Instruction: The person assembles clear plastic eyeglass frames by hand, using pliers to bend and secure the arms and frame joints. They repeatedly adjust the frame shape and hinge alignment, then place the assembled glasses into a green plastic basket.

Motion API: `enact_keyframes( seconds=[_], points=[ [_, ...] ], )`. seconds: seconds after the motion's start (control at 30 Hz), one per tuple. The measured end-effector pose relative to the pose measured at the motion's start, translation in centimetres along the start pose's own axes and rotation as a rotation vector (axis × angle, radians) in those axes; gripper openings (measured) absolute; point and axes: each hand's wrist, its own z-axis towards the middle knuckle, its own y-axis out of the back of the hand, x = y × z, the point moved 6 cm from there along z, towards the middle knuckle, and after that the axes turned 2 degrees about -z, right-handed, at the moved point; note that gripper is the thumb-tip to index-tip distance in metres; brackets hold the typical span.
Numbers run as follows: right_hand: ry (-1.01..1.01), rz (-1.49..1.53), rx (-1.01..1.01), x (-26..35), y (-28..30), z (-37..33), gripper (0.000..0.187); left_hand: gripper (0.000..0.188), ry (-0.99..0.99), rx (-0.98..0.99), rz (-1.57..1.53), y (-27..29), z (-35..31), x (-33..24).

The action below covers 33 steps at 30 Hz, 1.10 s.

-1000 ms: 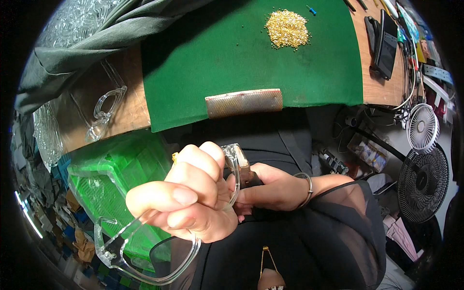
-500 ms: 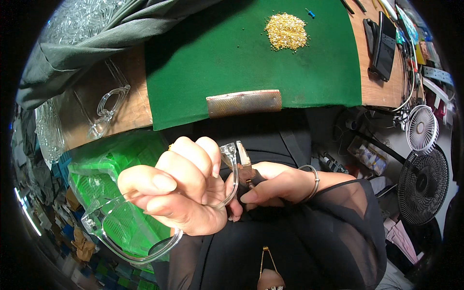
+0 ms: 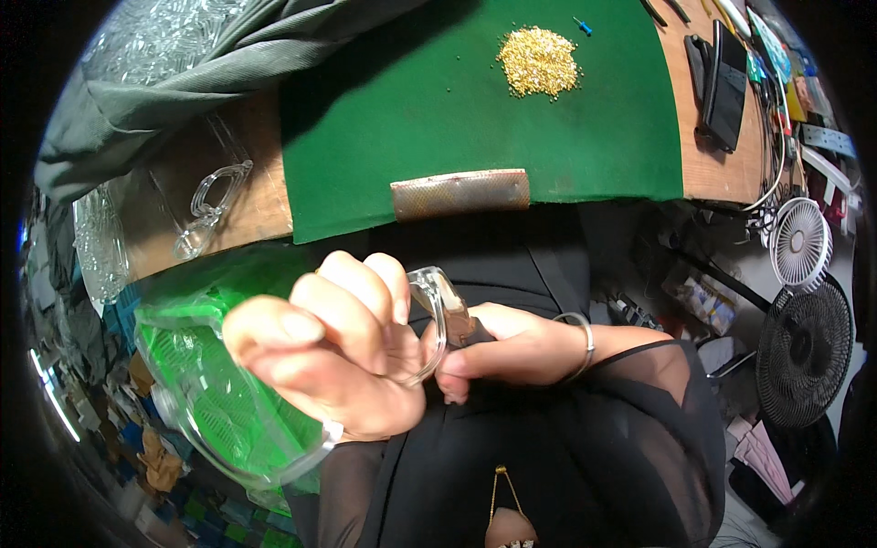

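Head view. Landmark: the green mat (image 3: 384, 128).

The left hand (image 3: 343, 352) is raised before the mat's near edge, its fingers wrapped around a clear frame (image 3: 442, 320). One rim projects past the knuckles, above the green crate (image 3: 196, 361) at the mat's near left. The right hand (image 3: 512, 347), before the middle of the near edge, has its fingers clamped on pliers (image 3: 466, 332). The plier tips stand beside the frame's upper end; whether they grip the plastic cannot be told.

Possible faults and causes:
- Scratched or cracked plastic: plier tips slipping or excess squeeze.
- Twisted frame: hands turning against each other.
- Pinched fingers: left fingers curled near the tips.
- Dropped frame: loosened hold, since the hands work off the mat's near edge.

Edges and room: the working gap runs from the mat's near edge to the black clothing (image 3: 585, 447). A metal-faced block (image 3: 461, 194) juts from that edge; forward motion could strike it. The crate limits low travel leftward. The gold bead pile (image 3: 539, 64), on the mat's far half, stands well apart from both hands; a long sweep could scatter it.
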Motion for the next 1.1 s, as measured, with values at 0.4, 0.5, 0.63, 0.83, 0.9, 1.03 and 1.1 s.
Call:
enact_keyframes(
  seconds=[0.4, 0.5, 0.63, 0.83, 0.9, 1.03, 1.1],
  points=[
    [0.355, -0.438, -0.29, 7.9, -0.3, -3.2, 0.015, 0.028, 0.774, -0.155, -0.913, 0.3, 1.2, 2.8],
    [0.291, -0.391, -0.193, 7.1, -0.4, -2.2, 0.014, 0.03, 0.865, -0.161, -0.955, 0.3, 0.9, 3.5],
    [0.27, -0.27, -0.143, 6.6, 0.0, -1.7, 0.017, 0.031, 0.882, -0.183, -0.916, 0.6, 0.7, 3.8],
    [0.257, -0.228, -0.166, 6.4, 0.9, -1.7, 0.02, 0.032, 0.881, -0.166, -0.865, 0.6, 0.7, 4.7],
    [0.246, -0.299, -0.179, 6.5, 0.9, -1.4, 0.022, 0.035, 0.875, -0.188, -0.911, 0.7, 0.8, 4.8],
    [0.357, -0.182, -0.216, 6.8, 1.5, -1.5, 0.02, 0.075, 0.8, -0.013, -0.687, 1.3, 0.9, 4.7],
    [0.407, -0.217, -0.229, 7.5, 1.8, -1.5, 0.02, 0.076, 0.638, 0.072, -0.377, 0.8, -0.1, 3.7]
  ],
)
